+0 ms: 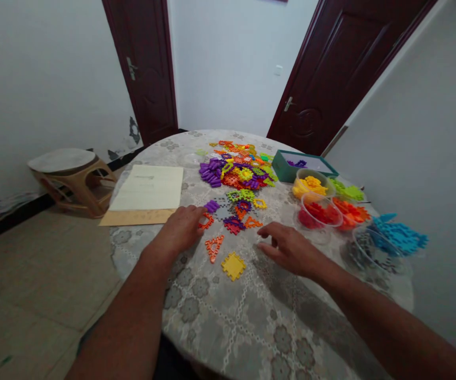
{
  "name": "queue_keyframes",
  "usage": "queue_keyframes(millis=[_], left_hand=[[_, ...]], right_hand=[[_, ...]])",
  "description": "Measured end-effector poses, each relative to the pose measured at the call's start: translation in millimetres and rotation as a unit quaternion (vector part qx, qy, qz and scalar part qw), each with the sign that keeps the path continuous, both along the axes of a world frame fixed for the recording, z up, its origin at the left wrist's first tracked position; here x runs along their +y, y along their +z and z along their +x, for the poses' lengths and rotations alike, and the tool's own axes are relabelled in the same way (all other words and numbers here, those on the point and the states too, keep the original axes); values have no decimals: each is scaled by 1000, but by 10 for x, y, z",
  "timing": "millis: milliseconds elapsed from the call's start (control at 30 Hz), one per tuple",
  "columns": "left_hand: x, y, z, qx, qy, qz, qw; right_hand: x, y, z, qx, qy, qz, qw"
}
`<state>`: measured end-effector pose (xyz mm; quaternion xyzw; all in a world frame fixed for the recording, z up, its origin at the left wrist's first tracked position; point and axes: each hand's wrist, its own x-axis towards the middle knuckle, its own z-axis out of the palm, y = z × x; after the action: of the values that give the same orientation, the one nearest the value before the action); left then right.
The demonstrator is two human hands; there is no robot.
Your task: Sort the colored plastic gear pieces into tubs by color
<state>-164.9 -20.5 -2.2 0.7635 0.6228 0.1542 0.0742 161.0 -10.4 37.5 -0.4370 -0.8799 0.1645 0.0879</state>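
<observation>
My left hand (184,228) is at the left of a small group of plastic interlocking pieces, its fingers curled onto the edge of an orange open-centred piece (208,221). That hand hides part of the piece. Just beyond the fingertips are purple pieces (212,206). My right hand (287,245) hovers at the right of the group, thumb and forefinger apart and nothing between them. Nearest to it is an orange triangular piece (254,222). Between my hands, closer to me, lie another orange triangle (214,248) and a yellow square (233,266) with notched edges.
A large mixed heap of pieces (238,171) covers the table's far middle. On the right stand a green box (279,168) and several clear tubs, one with red pieces (323,212). Blue pieces (404,237) rise beside them. An open notebook (149,187) lies left; a stool (73,179) stands beyond.
</observation>
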Motion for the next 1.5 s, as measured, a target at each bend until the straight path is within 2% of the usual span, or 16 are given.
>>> queue_keyframes(millis=[67, 167, 300, 433, 600, 767, 933, 1033, 1167, 1500], left_hand=[[-2, 18, 29, 21, -14, -19, 999], [-34, 54, 95, 28, -34, -38, 998], [-108, 104, 181, 9, -56, -44, 997], [-180, 187, 211, -12, -64, -42, 997], [-258, 226, 194, -6, -78, -54, 995], [-328, 168, 297, 15, -80, -50, 995], [-365, 185, 475, 42, -83, -53, 994], [-361, 188, 550, 32, -108, -57, 992], [-321, 123, 611, 18, -117, -55, 991], [-234, 33, 672, -52, -119, -87, 988]], right_hand=[[-219, -144, -248, 1, 35, -28, 999], [-394, -252, -451, -7, 40, -46, 998], [-444, -279, -525, 16, 30, -62, 997], [-435, -333, -520, 82, 17, -93, 992], [-380, -468, -488, 160, 1, -116, 980], [-303, -561, -428, 182, -9, -52, 982], [-295, -557, -405, 193, -26, -21, 981], [-274, -521, -377, 207, -59, -15, 976], [-146, -508, -282, 219, -124, -45, 967], [264, -710, -55, 308, -217, -32, 926]])
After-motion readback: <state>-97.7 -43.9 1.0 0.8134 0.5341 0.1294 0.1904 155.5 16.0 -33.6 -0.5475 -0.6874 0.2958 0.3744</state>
